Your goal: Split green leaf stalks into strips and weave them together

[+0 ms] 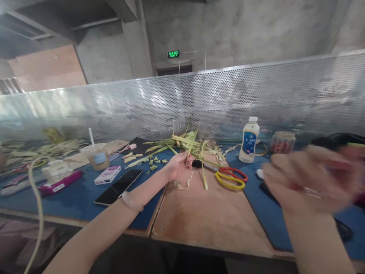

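While a green strip point(191, 146) is pinched in the left hand point(180, 166), the right hand point(309, 180) is blurred

The strip is held above the surface point(205, 220), beside the leaf pile point(181, 139) and scissors point(221, 174) (red/yellow handles). Right-hand grip can't be told.

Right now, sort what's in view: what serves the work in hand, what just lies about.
Seemingly for the work:
long green leaf strips
red-and-yellow-handled metal scissors

Lying about, likely:
flat black phone
blue-labelled plastic bottle
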### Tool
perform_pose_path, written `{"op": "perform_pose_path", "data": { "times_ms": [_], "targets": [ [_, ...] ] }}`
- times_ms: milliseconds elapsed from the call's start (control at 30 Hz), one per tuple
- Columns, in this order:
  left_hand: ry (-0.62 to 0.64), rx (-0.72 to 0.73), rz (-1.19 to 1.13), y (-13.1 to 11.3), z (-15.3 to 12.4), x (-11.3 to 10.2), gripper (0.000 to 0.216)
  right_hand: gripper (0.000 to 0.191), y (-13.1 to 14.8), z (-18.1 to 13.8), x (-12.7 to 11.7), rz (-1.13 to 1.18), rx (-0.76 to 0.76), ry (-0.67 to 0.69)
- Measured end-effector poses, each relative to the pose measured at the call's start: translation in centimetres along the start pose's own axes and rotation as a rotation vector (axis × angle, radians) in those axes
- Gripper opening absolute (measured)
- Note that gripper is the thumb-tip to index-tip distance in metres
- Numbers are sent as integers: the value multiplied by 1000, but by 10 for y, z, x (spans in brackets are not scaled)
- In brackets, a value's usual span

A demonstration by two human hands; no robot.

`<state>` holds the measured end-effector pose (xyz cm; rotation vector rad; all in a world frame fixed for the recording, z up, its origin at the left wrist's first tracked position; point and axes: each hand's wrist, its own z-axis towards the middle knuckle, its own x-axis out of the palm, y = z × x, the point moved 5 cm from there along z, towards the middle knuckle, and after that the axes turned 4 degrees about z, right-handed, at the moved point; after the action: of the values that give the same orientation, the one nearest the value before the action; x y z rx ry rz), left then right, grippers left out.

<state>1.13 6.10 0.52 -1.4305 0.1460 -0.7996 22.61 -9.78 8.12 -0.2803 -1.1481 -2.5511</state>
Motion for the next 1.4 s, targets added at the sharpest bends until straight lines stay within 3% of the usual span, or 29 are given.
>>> {"op": "perform_pose_path", "data": {
  "times_ms": [67,133,167,233,300,367,467,600,700,800,933,1067,1200,1400],
  "targets": [
    [-53,10,50,0,0,-2,11,28,-21,13,27,-145,129,266],
    [-96,1,104,1,0,-5,11,26,-64,20,42,-563,354,538],
    [-108,-3,126,1,0,-5,12,24,-85,24,42,-814,364,587],
    [-121,-1,152,2,0,-6,15,19,-121,30,32,-1215,303,514],
    [-130,17,166,2,0,-6,16,20,-151,30,22,-1376,291,472],
    [-139,32,192,2,-1,-6,18,17,-171,30,14,-1299,307,414],
    [-147,33,296,4,-2,-4,20,23,-183,33,7,-1020,469,334],
    [-268,130,525,0,-6,-3,23,19,-174,42,4,-681,510,110],
    [-264,160,543,-1,-8,5,23,30,-169,40,2,-497,501,-48],
    [-244,20,410,7,-9,9,25,33,-173,35,6,-326,533,-30],
    [-118,-39,210,12,-10,17,32,33,-175,29,10,-209,574,-14],
    [-77,-238,-131,24,-14,21,25,33,-176,25,8,-89,684,-92],
    [-89,-415,-476,34,-17,26,23,30,-174,29,5,30,654,-68],
    [-178,-515,-497,41,-7,17,19,31,-175,29,4,-82,653,-61]
  ]
}}
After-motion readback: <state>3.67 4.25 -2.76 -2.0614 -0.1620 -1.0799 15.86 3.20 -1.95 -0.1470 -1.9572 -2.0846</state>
